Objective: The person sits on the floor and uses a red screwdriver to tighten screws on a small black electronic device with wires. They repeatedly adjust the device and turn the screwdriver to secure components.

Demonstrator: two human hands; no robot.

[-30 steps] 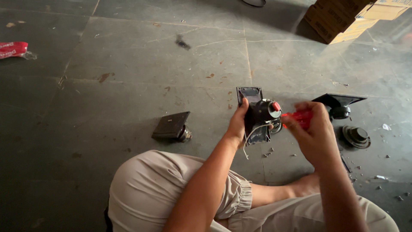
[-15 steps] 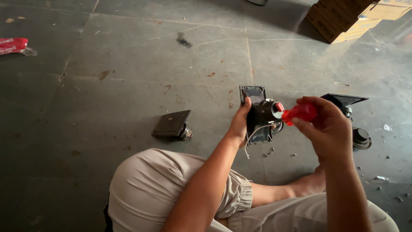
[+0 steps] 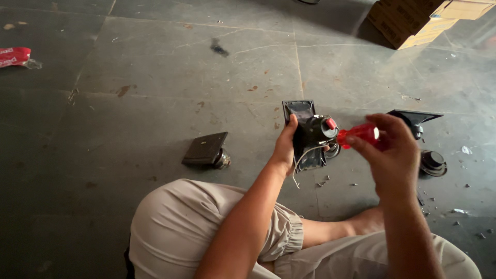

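Left hand [image 3: 285,150] clamped on black horn speaker unit [image 3: 310,137], held in air above the floor, off the knee. Right hand [image 3: 395,155] gripping red-handled screwdriver [image 3: 360,135], tip at the unit's back. Risk: tip slipping toward left fingers; thin white wire [image 3: 299,165] dangling, could snag. Grey stone floor [image 3: 155,77], small screws [image 3: 323,182] loose underneath, easily lost. Cardboard boxes [image 3: 413,20] at far right corner.

Grey stone-slab floor [image 3: 155,77], stained and littered; cardboard boxes [image 3: 413,20] stacked far right.
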